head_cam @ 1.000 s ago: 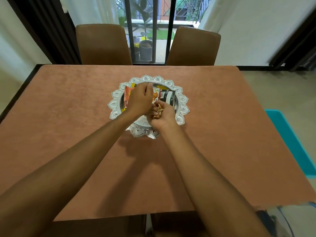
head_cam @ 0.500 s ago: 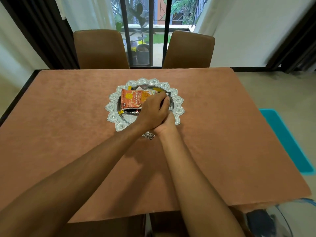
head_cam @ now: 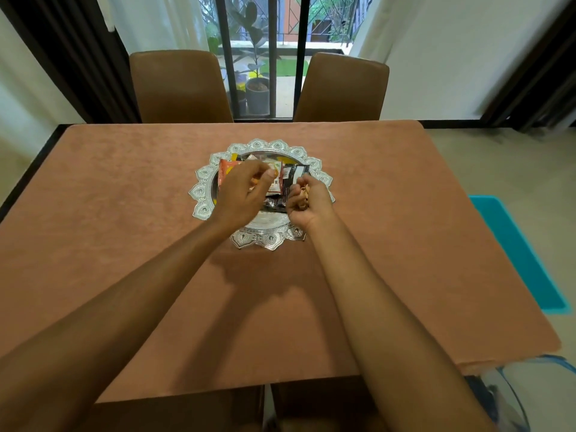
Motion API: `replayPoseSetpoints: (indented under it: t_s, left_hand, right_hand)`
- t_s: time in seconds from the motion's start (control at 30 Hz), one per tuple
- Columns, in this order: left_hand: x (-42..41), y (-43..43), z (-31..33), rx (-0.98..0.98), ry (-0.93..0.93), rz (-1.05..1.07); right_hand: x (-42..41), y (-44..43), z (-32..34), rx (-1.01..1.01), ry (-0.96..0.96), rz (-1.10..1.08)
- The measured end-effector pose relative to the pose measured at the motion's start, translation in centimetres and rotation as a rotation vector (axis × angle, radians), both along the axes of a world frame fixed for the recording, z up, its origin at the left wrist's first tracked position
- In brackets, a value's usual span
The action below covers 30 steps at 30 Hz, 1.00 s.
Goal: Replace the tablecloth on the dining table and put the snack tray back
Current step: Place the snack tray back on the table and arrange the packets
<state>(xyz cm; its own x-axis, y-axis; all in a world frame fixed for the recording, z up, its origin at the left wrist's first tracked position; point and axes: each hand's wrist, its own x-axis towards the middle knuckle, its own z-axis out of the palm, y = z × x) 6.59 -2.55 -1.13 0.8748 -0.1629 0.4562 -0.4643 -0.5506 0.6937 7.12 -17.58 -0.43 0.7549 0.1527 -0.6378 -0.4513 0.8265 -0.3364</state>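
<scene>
Snack tray [head_cam: 202,192] mid-tablecloth [head_cam: 124,213]; chairs [head_cam: 179,87] behind (two).

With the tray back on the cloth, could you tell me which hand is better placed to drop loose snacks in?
Probably the right hand: it cups brown snacks over the silver tray; the left hand pinches only one piece.

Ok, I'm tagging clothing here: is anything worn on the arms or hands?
No. Both forearms are bare to the frame edge, without sleeves; the left hand and right hand show no gloves, watch or bracelet.
</scene>
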Motion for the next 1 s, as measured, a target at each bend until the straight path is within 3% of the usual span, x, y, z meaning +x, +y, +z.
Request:
replayPoseSetpoints:
  t_s: [0.1, 0.23, 0.3, 0.43, 0.5, 0.77, 1.0]
  left_hand:
    - [-0.5, 2.5, -1.8, 0.203, 0.161, -0.117]
    - [-1.9, 2.8, -3.4, 0.518, 0.159, -0.237]
    - [-2.2, 1.7, -3.4, 0.601, 0.178, -0.296]
    - [-2.5, -0.9, -3.5, 0.707, 0.254, -0.386]
    - [-2.7, -1.1, -3.4, 0.736, 0.272, -0.365]
    - [-4.0, -0.2, -2.1, 0.443, 0.238, -0.297]
    - [-1.9, 1.0, -1.5, 0.266, 0.529, -0.189]
  right_hand:
    - [1.1, -0.8, 0.0, -0.163, -0.043, 0.125]
    - [2.3, -1.7, 0.2, -0.401, -0.058, 0.237]
    - [2.7, -2.0, 0.1, -0.693, -0.110, 0.302]
    - [3.1, -2.0, -1.0, -1.509, -0.399, 0.437]
    - [2.9, -1.8, -1.7, -1.711, -0.508, 0.511]
    - [3.2, -1.3, -2.6, -1.831, -0.545, 0.445]
    - [3.3, -1.3, -2.3, -1.833, -0.522, 0.480]
